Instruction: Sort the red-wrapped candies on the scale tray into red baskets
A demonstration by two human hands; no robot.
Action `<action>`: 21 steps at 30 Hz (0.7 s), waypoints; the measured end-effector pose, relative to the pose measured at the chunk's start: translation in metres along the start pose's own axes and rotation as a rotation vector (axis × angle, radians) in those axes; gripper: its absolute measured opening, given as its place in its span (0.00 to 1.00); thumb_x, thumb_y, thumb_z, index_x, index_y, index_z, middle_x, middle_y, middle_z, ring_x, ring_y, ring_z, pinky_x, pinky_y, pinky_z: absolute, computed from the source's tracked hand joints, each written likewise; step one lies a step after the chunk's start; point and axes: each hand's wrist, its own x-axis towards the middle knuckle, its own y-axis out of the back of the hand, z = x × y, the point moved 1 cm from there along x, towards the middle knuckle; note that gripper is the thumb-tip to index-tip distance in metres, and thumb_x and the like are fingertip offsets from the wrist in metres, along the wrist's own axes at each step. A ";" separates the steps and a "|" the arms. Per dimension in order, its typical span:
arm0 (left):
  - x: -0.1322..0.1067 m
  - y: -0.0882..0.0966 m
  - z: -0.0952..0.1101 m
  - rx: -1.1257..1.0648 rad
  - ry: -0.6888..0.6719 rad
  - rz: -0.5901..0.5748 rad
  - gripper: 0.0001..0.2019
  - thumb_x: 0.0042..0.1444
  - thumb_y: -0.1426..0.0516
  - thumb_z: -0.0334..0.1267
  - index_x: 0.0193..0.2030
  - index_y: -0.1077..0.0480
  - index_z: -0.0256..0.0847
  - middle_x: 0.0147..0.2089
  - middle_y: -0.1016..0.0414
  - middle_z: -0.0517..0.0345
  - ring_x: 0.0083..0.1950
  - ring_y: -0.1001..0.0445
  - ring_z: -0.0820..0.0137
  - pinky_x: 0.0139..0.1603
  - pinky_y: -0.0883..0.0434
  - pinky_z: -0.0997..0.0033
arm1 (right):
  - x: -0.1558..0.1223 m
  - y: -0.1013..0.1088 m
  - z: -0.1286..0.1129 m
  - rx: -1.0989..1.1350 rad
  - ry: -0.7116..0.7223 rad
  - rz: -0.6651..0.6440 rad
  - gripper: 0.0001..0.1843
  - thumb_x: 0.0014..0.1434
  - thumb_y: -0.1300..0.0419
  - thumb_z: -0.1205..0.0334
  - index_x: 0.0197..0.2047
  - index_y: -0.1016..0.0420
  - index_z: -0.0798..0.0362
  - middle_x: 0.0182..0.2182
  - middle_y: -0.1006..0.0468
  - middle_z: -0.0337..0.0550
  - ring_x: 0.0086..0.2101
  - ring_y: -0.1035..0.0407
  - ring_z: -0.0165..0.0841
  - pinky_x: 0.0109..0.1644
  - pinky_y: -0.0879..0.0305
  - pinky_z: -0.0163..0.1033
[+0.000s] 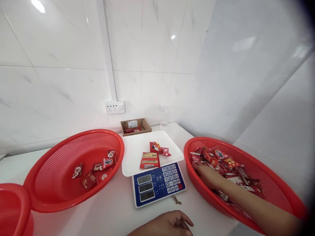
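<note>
My right hand [205,175] reaches into the red plastic basket [280,188] on the right, among small red snack packets [230,162]; its fingers are hidden, so what they hold does not show. Near the front of the table is my left hand [171,224], its fingers loosely bent and apart with nothing between them. Between the baskets sits a blue and white digital scale [158,183]. On its white weighing tray [135,149] lie a few red packets [150,160], one larger with a yellow label band.
A second red basket [57,170] at left holds several packets. Part of another red tub [12,209] shows at the lower left. Behind the scale are a small cardboard box [147,126] and a clear container [164,119]. A brown scrap [177,200] lies by the scale.
</note>
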 end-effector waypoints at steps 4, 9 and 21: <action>0.005 0.006 -0.008 0.045 -0.019 0.007 0.31 0.35 0.34 0.52 0.45 0.31 0.38 0.37 0.29 0.53 0.39 0.29 0.69 0.54 0.41 0.48 | 0.007 0.030 0.006 -0.009 -0.092 0.155 0.05 0.49 0.49 0.68 0.28 0.33 0.51 0.27 0.25 0.42 0.29 0.29 0.36 0.33 0.40 0.36; 0.006 0.005 -0.007 0.044 -0.016 0.010 0.33 0.31 0.33 0.53 0.44 0.31 0.38 0.36 0.29 0.54 0.38 0.29 0.69 0.55 0.41 0.46 | 0.014 0.073 -0.012 0.105 -0.162 0.287 0.05 0.53 0.51 0.59 0.31 0.35 0.48 0.16 0.32 0.31 0.17 0.35 0.30 0.25 0.42 0.33; -0.001 -0.005 0.003 -0.061 0.003 -0.019 0.36 0.24 0.31 0.52 0.42 0.34 0.37 0.32 0.30 0.58 0.30 0.29 0.72 0.50 0.39 0.45 | 0.084 0.046 -0.104 0.352 0.055 0.235 0.17 0.55 0.48 0.54 0.46 0.30 0.52 0.45 0.24 0.45 0.40 0.28 0.35 0.44 0.35 0.38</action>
